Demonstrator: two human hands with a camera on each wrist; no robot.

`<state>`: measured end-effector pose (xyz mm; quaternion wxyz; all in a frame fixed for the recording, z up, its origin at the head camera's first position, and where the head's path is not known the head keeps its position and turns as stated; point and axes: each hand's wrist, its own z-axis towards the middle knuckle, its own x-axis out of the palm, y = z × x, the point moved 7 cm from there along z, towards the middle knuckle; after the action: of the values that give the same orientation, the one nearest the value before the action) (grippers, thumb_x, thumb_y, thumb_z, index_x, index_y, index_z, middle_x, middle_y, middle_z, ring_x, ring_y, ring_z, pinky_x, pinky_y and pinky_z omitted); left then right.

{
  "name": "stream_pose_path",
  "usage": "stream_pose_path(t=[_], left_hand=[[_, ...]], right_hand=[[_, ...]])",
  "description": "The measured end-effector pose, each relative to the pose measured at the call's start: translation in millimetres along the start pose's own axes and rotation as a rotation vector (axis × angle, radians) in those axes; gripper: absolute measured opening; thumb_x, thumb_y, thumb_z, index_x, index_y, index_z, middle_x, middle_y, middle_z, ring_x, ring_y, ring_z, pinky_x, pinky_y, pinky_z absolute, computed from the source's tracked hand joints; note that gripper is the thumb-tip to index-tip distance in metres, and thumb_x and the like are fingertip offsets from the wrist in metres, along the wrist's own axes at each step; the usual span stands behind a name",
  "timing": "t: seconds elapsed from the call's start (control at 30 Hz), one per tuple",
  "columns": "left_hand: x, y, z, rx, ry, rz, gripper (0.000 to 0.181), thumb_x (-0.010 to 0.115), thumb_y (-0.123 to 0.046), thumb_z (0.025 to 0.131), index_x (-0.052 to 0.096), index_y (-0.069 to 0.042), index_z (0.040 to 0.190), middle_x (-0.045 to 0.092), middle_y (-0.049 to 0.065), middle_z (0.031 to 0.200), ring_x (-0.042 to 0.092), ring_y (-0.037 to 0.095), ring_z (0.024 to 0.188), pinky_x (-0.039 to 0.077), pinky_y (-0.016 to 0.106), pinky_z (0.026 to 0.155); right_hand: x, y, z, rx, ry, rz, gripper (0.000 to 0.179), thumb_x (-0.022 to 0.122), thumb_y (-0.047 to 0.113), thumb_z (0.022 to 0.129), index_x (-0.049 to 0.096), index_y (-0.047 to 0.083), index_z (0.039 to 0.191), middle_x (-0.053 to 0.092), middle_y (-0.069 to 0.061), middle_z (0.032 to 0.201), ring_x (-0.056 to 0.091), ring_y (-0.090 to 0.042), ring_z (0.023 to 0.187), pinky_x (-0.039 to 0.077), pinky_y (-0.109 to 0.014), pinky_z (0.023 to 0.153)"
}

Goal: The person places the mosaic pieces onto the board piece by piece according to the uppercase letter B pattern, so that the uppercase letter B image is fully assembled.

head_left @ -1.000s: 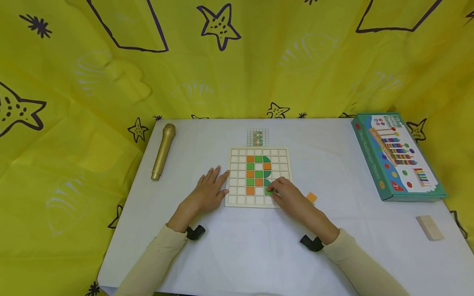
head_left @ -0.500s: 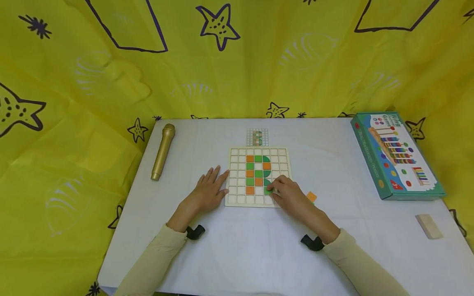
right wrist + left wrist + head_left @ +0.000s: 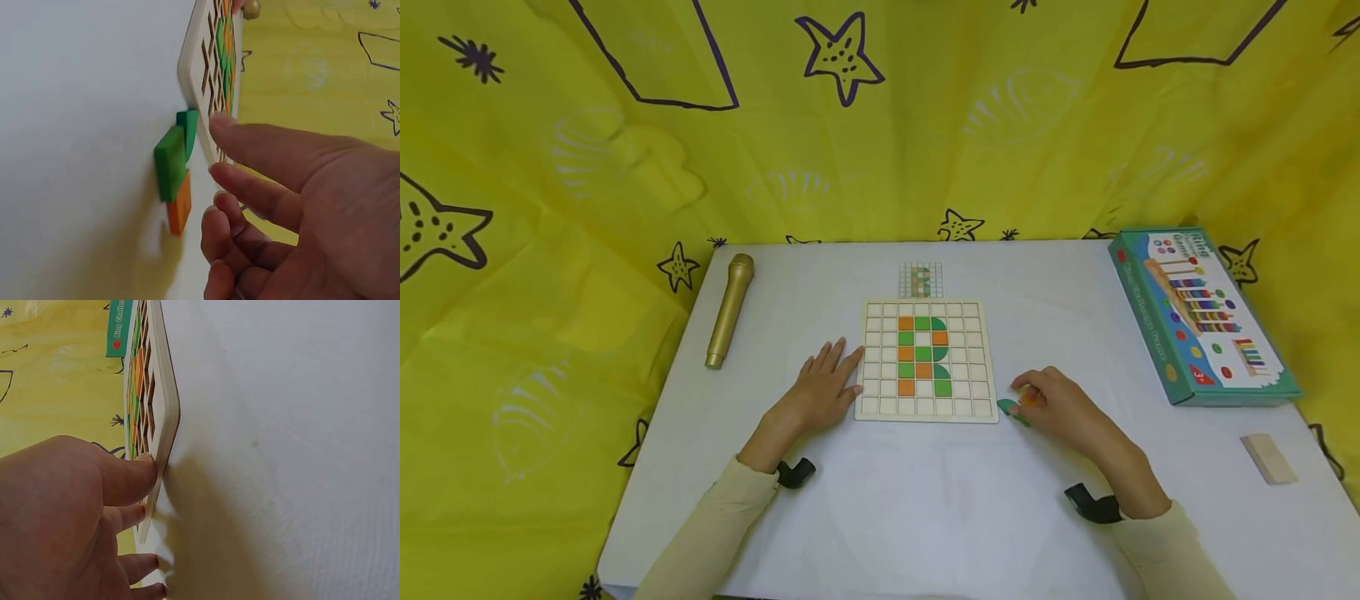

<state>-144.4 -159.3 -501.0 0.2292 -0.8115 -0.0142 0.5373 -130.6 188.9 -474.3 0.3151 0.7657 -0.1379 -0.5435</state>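
Observation:
A wooden grid board (image 3: 974, 377) lies mid-table, with orange, green and dark green tiles set in an R-like pattern. My left hand (image 3: 822, 396) rests at the board's left edge, its thumb (image 3: 134, 478) against the rim. Just off the board's right side, my right hand (image 3: 1063, 408) hovers by a few loose tiles. These are a green square tile (image 3: 170, 164), a dark green curved tile (image 3: 189, 128) and an orange tile (image 3: 179, 203). In the right wrist view its thumb and index finger are apart, with nothing between them.
A small pattern card (image 3: 921, 280) lies behind the board. A gold microphone (image 3: 730, 312) is at the left. On the right are a green game box (image 3: 1213, 321) and a small wooden block (image 3: 1269, 459). A yellow patterned cloth (image 3: 880, 167) hangs behind the table.
My right hand has let go of the green square tile in the lower right of the pattern and moved right to the loose tiles. The left hand stays in place.

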Motion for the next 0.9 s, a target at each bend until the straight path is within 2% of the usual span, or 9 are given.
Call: stream_pose_path(t=[0.13,0.3,0.43,0.53,0.6,0.9], left_hand=[[-0.1,-0.2,-0.4,0.001,-0.004,0.000,0.067,0.047,-0.039,0.112,0.021,-0.018,0.170,0.008,0.019,0.177,0.004,0.042,0.164,0.011,0.064,0.129],[-0.2,-0.2,-1.0,0.001,-0.005,-0.005,0.067,0.047,-0.039,0.112,0.021,-0.018,0.170,0.008,0.019,0.177,0.004,0.042,0.163,0.010,0.065,0.129],[-0.7,-0.5,-1.1,0.005,-0.009,-0.002,0.067,0.046,-0.039,0.112,0.021,-0.018,0.170,0.007,0.019,0.177,0.004,0.041,0.164,0.010,0.064,0.129],[-0.9,-0.5,-1.0,0.006,-0.010,-0.004,0.066,0.045,-0.039,0.113,0.021,-0.018,0.170,0.007,0.019,0.177,0.004,0.041,0.164,0.010,0.065,0.129],[-0.6,0.0,-0.9,0.008,-0.013,-0.004,0.066,0.046,-0.039,0.112,0.021,-0.018,0.170,0.007,0.019,0.177,0.004,0.042,0.163,0.010,0.065,0.129],[1.9,1.8,-0.2,0.008,-0.017,0.001,0.066,0.045,-0.041,0.113,0.020,-0.020,0.170,0.007,0.019,0.177,0.004,0.041,0.164,0.011,0.065,0.129]], right_hand=[[5,-11,-13.2,0.044,0.001,0.000,0.037,0.081,0.017,0.093,0.068,0.002,0.124,0.057,-0.012,0.101,0.050,-0.022,0.085,0.042,-0.030,0.069],[16,-10,-22.4,0.010,-0.032,-0.007,0.029,0.079,0.011,0.095,0.068,0.005,0.121,0.055,-0.007,0.101,0.052,-0.019,0.088,0.047,-0.027,0.071],[17,-9,-27.7,-0.005,-0.083,-0.024,0.027,0.076,0.006,0.096,0.067,0.002,0.122,0.058,-0.012,0.110,0.061,-0.025,0.097,0.056,-0.039,0.084],[14,-11,-30.3,0.013,-0.102,-0.029,0.030,0.073,0.006,0.098,0.066,-0.001,0.126,0.058,-0.017,0.118,0.064,-0.032,0.104,0.056,-0.050,0.091],[13,-12,-32.0,0.028,-0.099,-0.029,0.031,0.072,0.007,0.099,0.065,-0.002,0.128,0.058,-0.019,0.121,0.064,-0.034,0.106,0.055,-0.052,0.092],[11,-17,-37.7,0.016,-0.091,-0.024,0.028,0.071,0.004,0.099,0.065,-0.003,0.125,0.058,-0.018,0.118,0.061,-0.029,0.105,0.056,-0.046,0.088]])
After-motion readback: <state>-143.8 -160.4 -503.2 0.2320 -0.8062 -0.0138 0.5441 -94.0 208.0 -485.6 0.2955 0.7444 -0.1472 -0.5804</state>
